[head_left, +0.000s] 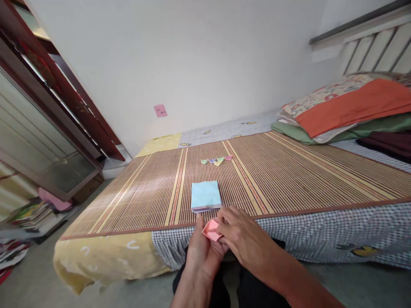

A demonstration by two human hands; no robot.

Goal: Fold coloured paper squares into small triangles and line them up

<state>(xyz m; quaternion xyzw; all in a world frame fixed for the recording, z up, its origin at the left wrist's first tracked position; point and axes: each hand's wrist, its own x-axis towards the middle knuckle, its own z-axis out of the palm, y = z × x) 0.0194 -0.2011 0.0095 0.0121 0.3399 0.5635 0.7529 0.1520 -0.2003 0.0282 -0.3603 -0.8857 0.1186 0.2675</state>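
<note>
the pink paper (212,231) was folded small and sat just in front of the stack (205,194), over the near edge of the bed. the left hand (202,250) cupped it from below, thumb up along its left side, and the right hand (244,239) pinched its right edge with the fingertips; both hands gripped the paper and touched each other.

the stack, blue sheet on top, lay square on the mat (289,175), just behind the hands, with nothing between them. well behind the stack a short row of folded pieces (216,161) in green, purple, yellow and pink lay on the same mat. further behind, on the wall, a pink note (160,111) was stuck.

far right of the stack, pillows (349,107) and folded covers were heaped at the bed's head. in front of the stack the checked sheet (321,235) hung over the bed edge, and to its left a yellow cloth (96,256) draped the corner. far left, books (28,214) were piled on the floor.
</note>
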